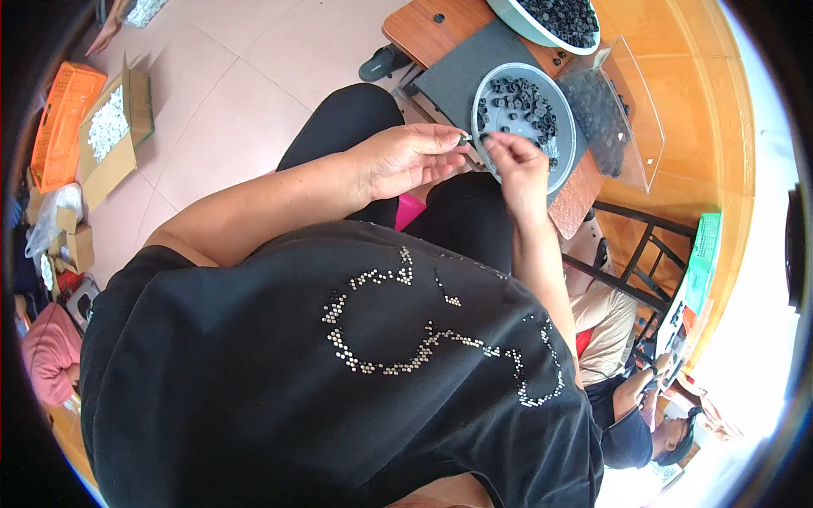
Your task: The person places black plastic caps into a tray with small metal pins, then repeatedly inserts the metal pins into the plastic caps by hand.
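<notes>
My left hand (pixel 413 157) is closed, with thumb and forefinger pinching a small dark part (pixel 464 140) at their tips. Close beside it, my right hand (pixel 518 159) also pinches, its fingertips around a small black piece (pixel 484 136). Both hands are at the near left rim of a round, pale plastic bowl (pixel 571 140). Many small black round parts (pixel 527 102) lie loose in the bowl. The exact kind of the pinched pieces is too small to make out.
Behind the bowl, a pale green basin (pixel 584 48) holds more black parts. A clear plastic box (pixel 648 127) stands to the right. On the floor at left are an orange crate (pixel 61 127) and a carton (pixel 140 106) of white pieces. Another person (pixel 631 415) sits at lower right.
</notes>
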`<state>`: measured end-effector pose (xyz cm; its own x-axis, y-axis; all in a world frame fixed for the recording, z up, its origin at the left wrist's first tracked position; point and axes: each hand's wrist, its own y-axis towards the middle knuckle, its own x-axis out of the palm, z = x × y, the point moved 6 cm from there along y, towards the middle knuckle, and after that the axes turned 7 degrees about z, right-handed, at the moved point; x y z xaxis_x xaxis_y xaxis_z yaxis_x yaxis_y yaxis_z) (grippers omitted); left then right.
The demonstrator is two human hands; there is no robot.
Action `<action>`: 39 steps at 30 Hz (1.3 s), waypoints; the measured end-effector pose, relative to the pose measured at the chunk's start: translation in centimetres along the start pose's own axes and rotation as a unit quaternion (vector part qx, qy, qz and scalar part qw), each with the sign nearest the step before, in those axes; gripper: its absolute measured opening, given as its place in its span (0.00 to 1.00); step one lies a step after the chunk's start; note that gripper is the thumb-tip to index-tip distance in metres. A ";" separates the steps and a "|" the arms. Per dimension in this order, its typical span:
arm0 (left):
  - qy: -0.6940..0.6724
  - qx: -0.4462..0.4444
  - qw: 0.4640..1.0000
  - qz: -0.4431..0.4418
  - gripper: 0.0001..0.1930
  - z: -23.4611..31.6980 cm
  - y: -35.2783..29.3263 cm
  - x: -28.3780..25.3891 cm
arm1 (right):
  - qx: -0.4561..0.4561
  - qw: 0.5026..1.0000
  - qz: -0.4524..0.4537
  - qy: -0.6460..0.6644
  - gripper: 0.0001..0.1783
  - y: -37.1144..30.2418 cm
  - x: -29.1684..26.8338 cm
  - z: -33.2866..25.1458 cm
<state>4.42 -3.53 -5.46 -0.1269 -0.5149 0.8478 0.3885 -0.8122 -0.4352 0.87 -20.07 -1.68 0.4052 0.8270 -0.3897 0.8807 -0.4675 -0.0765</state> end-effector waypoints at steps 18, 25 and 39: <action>-0.042 -0.072 0.994 -0.064 0.11 -1.9 -1.4 2.3 | -0.224 0.974 0.030 0.004 0.10 -5.5 1.4 -5.2; -0.005 -0.015 1.000 0.005 0.18 -1.1 -0.7 1.0 | -0.023 0.991 0.043 0.124 0.08 -5.5 -0.3 -3.5; 0.036 -0.021 0.996 -0.085 0.13 -1.4 -0.7 1.3 | -0.138 0.989 0.058 0.015 0.08 -7.1 -0.6 -4.7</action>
<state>2.72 -4.01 -4.49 -0.2525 -0.3867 0.8869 0.3174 -0.8990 -0.3016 -4.48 -15.78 3.36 0.5116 0.7829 -0.3540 0.8592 -0.4611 0.2218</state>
